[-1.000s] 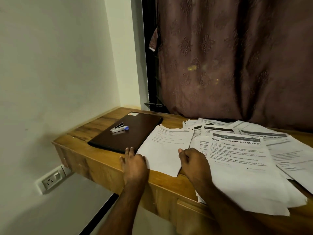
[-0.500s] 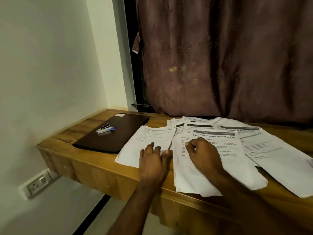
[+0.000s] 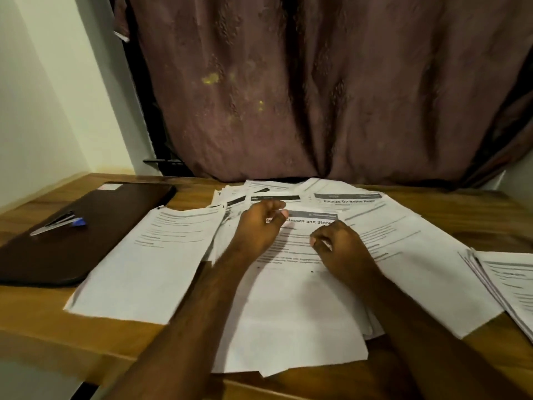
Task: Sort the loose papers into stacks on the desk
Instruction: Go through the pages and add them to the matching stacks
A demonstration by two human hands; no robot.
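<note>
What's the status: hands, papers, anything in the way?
Left hand and right hand on the middle sheet, grip unclear. Papers unsorted, overlapping. Laptop and pen at left, apart.

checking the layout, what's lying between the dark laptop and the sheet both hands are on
In the head view, one separate printed sheet lies between laptop and middle sheet, its corner overlapping the laptop's edge.

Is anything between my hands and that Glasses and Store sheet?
Nothing visible. Both the left hand and right hand are already over the Glasses and Store sheet, which lies on top of the loose pile.
</note>
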